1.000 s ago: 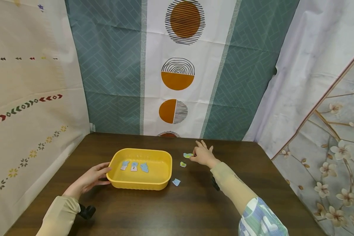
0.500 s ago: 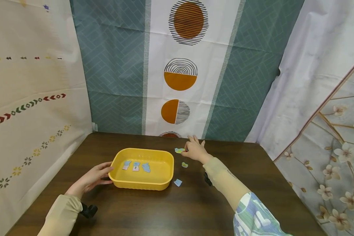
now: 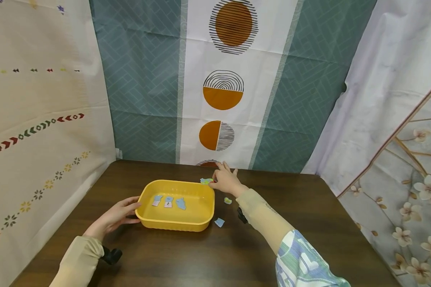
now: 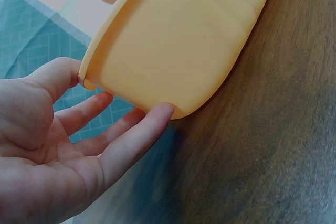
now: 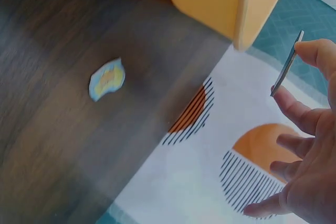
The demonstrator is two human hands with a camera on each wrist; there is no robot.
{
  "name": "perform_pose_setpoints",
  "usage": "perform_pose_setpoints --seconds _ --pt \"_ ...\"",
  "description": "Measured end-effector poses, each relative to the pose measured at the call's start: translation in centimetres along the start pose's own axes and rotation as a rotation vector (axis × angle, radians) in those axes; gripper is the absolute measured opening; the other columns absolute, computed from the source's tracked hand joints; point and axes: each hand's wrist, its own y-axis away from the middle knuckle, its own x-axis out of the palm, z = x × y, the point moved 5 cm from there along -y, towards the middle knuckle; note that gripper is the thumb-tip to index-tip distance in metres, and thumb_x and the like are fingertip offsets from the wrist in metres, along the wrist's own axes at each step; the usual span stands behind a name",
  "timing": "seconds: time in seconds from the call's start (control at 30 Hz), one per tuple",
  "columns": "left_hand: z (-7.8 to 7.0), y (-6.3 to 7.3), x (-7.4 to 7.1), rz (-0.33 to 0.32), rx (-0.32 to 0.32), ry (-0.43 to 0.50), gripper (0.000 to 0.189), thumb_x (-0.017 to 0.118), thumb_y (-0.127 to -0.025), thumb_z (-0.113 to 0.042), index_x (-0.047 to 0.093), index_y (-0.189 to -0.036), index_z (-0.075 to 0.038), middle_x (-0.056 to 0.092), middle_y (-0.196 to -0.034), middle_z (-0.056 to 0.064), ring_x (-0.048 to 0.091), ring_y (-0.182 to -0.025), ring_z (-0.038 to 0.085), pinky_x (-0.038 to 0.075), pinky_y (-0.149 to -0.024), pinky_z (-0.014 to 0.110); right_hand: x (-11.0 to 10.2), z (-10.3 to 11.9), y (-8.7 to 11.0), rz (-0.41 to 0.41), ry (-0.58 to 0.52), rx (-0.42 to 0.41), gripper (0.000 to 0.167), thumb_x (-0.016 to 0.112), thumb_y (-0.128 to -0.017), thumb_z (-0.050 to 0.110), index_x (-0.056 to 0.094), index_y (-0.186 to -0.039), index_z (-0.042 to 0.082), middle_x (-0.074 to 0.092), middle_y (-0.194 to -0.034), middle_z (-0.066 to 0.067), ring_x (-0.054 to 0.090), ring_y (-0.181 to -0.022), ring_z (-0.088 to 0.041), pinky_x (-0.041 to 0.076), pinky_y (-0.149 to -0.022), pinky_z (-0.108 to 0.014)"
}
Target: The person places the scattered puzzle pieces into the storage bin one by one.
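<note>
Three small flat pieces lie apart in a row inside the yellow tray (image 3: 172, 226), which stands left of the middle of the dark worktop (image 3: 165, 259). The left piece (image 3: 157, 200) is blue and pink, the middle piece (image 3: 168, 202) blue over a paler part with a dark mark, and the third piece (image 3: 180, 203) light blue.

The left hand (image 3: 120, 215) holds the tray at its left end: in the left wrist view one digit goes over the rim while another touches the outer wall low down.

The right hand (image 3: 225, 180) pinches a blue, green and yellow piece (image 3: 205, 181) between thumb and finger, its other fingers spread. That piece is just beyond the tray's far rim, towards the right corner; the right wrist view shows it nearly edge-on, so I cannot quite judge its height above the worktop.

Two more pieces lie on the worktop to the right of the tray. The farther one, a small blue-edged piece (image 3: 228, 201) with a yellow-green middle, is near the right forearm; the nearer, a light blue scrap (image 3: 219, 222), sits just beside the tray's near right corner.

Green-and-white cloth (image 3: 143, 99) with orange circles hangs behind the far edge, and flowered fabric (image 3: 416, 207) hangs on the right.
</note>
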Motion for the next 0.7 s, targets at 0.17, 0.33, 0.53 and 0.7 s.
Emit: perform_pose_setpoints --seconds 0.17,0.33,0.53,0.7 --pt "0.0 -0.1 0.0 0.006 0.006 0.002 0.07 0.045 -0.105 -0.026 0.009 -0.151 0.012 0.027 -0.146 0.039 0.063 -0.109 0.023 0.058 -0.09 0.043 0.9 0.9 -0.3 0.011 -0.015 -0.004 0.024 0.07 -0.091 0.035 0.071 -0.095 0.011 0.024 -0.161 -0.013 0.01 -0.15 -0.038 0.009 -0.108 -0.08" --pt "-0.1 0.0 0.1 0.009 0.008 0.0 0.068 0.044 -0.106 -0.025 0.009 -0.151 0.012 0.028 -0.145 0.039 0.063 -0.109 0.023 0.058 -0.09 0.043 1.9 1.6 -0.6 0.021 -0.027 -0.016 0.024 0.07 -0.09 0.036 0.07 -0.092 0.012 0.026 -0.16 -0.013 0.008 -0.151 -0.037 0.009 -0.108 -0.08" --pt "0.0 0.1 0.1 0.018 0.014 0.006 0.07 0.044 -0.106 -0.026 0.007 -0.151 0.013 0.026 -0.145 0.041 0.061 -0.112 0.027 0.057 -0.09 0.046 3.2 2.2 -0.7 0.044 -0.003 -0.026 0.023 0.07 -0.09 0.038 0.069 -0.09 0.015 0.027 -0.16 -0.012 0.01 -0.151 -0.036 0.01 -0.109 -0.079" --pt "-0.1 0.1 0.2 0.025 0.023 0.012 0.069 0.044 -0.106 -0.024 0.008 -0.151 0.014 0.027 -0.145 0.041 0.06 -0.113 0.029 0.057 -0.09 0.046 4.3 2.6 -0.6 0.058 -0.014 -0.028 0.022 0.071 -0.089 0.037 0.069 -0.089 0.016 0.028 -0.16 -0.012 0.01 -0.151 -0.036 0.01 -0.109 -0.079"
